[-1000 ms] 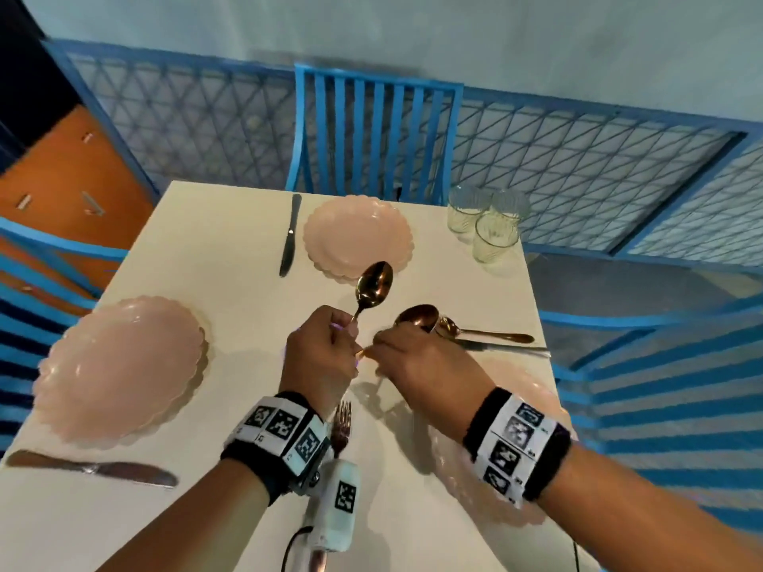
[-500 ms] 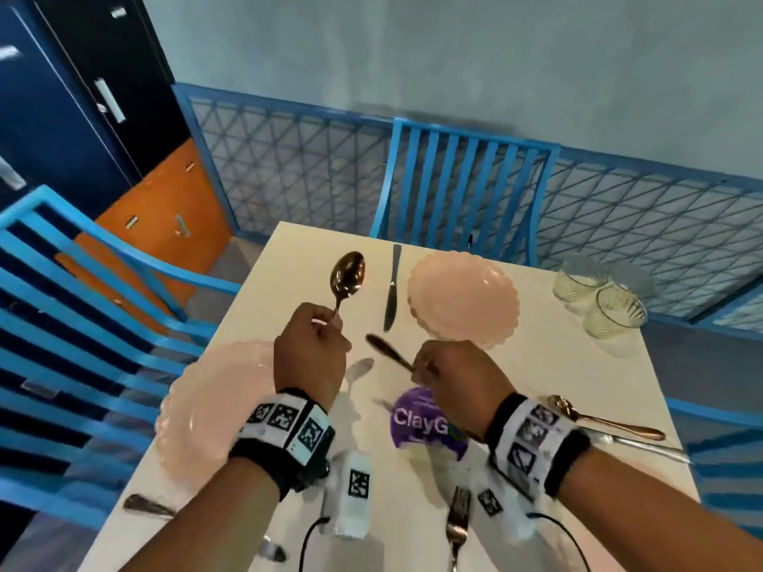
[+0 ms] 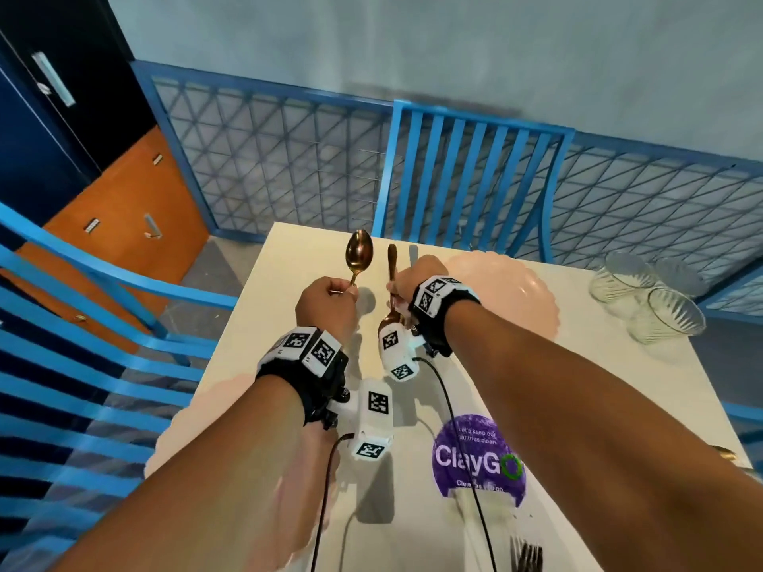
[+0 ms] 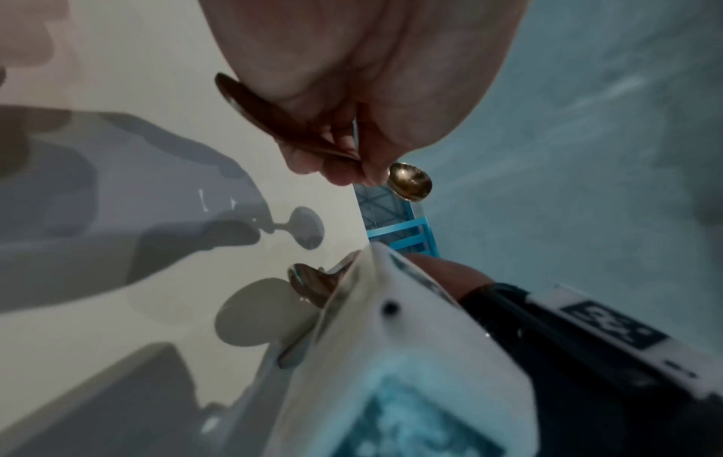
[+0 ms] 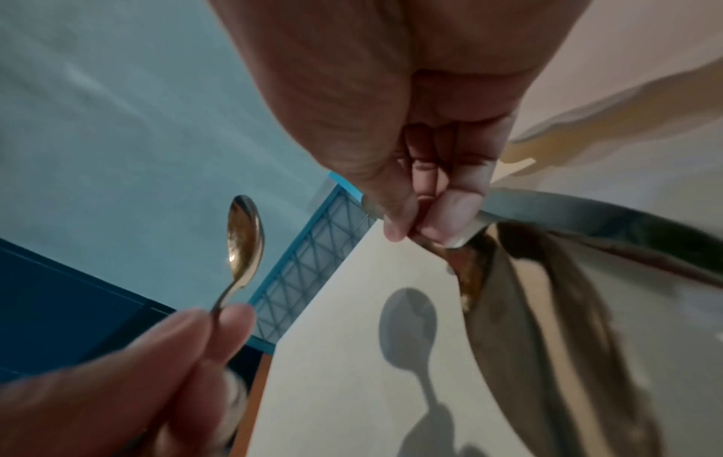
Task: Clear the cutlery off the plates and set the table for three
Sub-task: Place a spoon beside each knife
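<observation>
My left hand pinches the handle of a gold spoon and holds it upright above the table, bowl up; its bowl shows past the fingers in the left wrist view. My right hand pinches a second gold spoon with the handle pointing away and the bowl low, near the table. In the right wrist view that spoon is blurred. A pink plate lies just right of my right hand. A grey knife lies beside it. Another pink plate sits under my left forearm.
Three ribbed glasses stand at the far right of the cream table. A fork lies near the front edge, next to a purple ClayGo sticker. Blue slatted chairs stand at the far and left sides.
Both hands have moved with their spoons toward the far left of the table. The right hand's spoon has turned so its handle points away. The left spoon stays upright.
</observation>
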Demonstrator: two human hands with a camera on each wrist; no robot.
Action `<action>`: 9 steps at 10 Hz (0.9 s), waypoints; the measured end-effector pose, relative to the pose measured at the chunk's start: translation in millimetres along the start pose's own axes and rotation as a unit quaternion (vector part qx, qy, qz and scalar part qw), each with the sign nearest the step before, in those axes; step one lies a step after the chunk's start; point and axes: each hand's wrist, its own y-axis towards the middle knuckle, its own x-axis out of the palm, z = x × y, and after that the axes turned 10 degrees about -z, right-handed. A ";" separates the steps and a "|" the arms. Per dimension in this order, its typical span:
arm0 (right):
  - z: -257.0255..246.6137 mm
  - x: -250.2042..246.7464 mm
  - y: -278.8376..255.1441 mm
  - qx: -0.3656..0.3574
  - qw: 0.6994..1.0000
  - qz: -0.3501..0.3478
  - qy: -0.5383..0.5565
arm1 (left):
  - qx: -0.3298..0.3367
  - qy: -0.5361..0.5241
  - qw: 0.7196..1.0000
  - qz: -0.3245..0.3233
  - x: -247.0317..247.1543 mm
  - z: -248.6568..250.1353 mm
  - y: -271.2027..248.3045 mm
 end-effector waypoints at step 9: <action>-0.5 5.2 48.5 -0.021 0.974 0.141 -0.178 | -0.013 -0.019 0.999 -0.036 -19.1 -28.8 23.9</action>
